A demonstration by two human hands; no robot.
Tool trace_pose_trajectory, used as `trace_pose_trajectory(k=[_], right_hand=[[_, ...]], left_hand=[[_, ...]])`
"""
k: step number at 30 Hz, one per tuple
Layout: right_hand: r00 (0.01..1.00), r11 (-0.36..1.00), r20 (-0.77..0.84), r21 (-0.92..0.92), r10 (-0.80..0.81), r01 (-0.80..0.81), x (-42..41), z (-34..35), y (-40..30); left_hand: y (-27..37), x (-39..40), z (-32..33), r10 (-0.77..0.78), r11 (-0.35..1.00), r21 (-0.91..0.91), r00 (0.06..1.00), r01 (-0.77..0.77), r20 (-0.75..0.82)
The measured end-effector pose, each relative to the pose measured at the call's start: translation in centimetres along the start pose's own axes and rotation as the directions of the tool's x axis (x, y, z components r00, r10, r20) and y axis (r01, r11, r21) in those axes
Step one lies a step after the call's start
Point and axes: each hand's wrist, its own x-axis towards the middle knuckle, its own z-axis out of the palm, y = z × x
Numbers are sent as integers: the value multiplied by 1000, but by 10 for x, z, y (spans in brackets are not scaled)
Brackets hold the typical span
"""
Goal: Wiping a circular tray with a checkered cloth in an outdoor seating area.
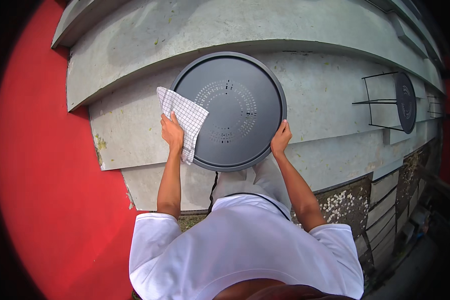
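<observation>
A round dark grey tabletop (228, 108) with a raised rim and rings of small perforations is held up in front of me. My left hand (173, 131) grips a white cloth (187, 112) with a dark check pattern against the left side of its rim. The cloth drapes over part of the left edge and hides it. On the opposite side, my right hand (281, 138) grasps the lower right rim, thumb on top. Whether legs are attached beneath the tabletop cannot be seen.
Pale concrete steps (142, 131) run across in front of me. A red wall (60, 180) borders them at left. Another round table (405, 103) with thin black legs stands on the steps at right. White pebbles (345, 206) and paving slabs (382, 206) lie at lower right.
</observation>
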Motion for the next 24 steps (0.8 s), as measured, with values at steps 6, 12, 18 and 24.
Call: trace_pose_trajectory(k=[6, 12, 18, 24], right_hand=[[997, 997, -15, -27, 77, -77, 5, -4, -7], [996, 997, 36, 0, 83, -83, 8, -6, -6], [999, 998, -41, -53, -30, 28, 9, -7, 8], [997, 998, -42, 29, -61, 62, 8, -4, 8]], left_hand=[[101, 107, 53, 448, 854, 335, 890, -398, -84], [247, 67, 121, 884, 459, 199, 468, -865, -6], [277, -65, 133, 917, -238, -158, -276, -958, 288], [264, -49, 123, 952, -148, -243, -205, -959, 226]])
